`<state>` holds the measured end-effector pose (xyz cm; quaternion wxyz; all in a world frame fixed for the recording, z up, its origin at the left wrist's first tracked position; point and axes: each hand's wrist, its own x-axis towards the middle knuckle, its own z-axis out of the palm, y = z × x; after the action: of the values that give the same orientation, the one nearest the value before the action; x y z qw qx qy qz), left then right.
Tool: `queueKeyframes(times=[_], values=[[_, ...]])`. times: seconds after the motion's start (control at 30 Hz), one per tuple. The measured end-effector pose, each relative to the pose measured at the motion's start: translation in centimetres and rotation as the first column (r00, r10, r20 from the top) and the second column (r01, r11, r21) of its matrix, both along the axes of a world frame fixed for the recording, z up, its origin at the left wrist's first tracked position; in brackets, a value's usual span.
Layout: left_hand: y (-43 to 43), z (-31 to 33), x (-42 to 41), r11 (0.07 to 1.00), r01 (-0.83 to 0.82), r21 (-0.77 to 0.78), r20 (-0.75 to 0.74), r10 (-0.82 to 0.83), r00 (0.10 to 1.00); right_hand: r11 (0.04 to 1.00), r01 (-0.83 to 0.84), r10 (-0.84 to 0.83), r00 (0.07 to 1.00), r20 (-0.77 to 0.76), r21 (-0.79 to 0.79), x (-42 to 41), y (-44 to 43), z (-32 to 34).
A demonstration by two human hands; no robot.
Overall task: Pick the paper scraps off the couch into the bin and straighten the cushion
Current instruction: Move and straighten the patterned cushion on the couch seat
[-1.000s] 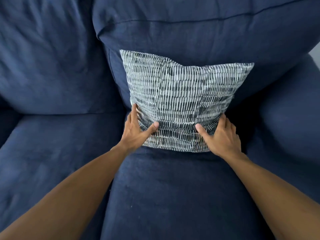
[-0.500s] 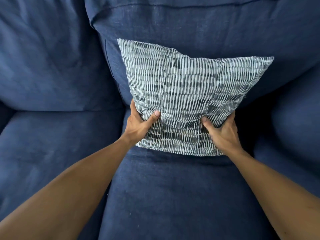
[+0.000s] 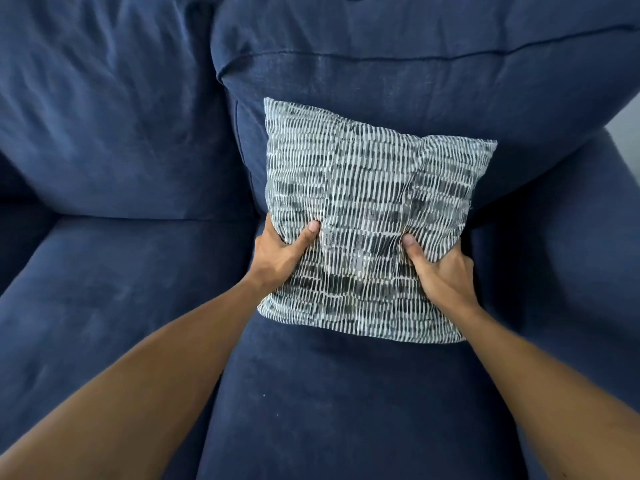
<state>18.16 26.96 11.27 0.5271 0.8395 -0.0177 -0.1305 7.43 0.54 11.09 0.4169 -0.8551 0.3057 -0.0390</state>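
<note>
Head view: the left hand (image 3: 280, 252) and right hand (image 3: 441, 268) each pinch the patterned cushion (image 3: 367, 188) (thumbs in front), leaning on the couch (image 3: 104, 289) backrest. Best pull both corners evenly, square it, then release.

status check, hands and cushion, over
Left hand and right hand both gripping patterned cushion. Cushion propped against couch back, slightly askew. No paper scraps in view.
</note>
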Motion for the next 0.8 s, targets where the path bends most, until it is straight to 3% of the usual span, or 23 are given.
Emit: queueKeyframes(times=[0.17,0.43,0.8], values=[[1.1,2.4,-3.6,1.000,-0.006,-0.017,0.043,0.006,0.999,0.998,-0.047,0.049,0.998,0.039,-0.046,-2.7,0.9,2.4],[3.5,3.6,-8.6,1.000,-0.018,0.018,-0.021,0.018,1.000,0.998,-0.056,0.056,0.998,0.000,-0.028,-7.0,2.8,3.4],[5.6,1.0,-15.6,0.997,-0.020,0.072,-0.094,0.027,0.995,0.996,-0.088,0.088,0.994,-0.070,0.011,-13.3,4.8,0.8]])
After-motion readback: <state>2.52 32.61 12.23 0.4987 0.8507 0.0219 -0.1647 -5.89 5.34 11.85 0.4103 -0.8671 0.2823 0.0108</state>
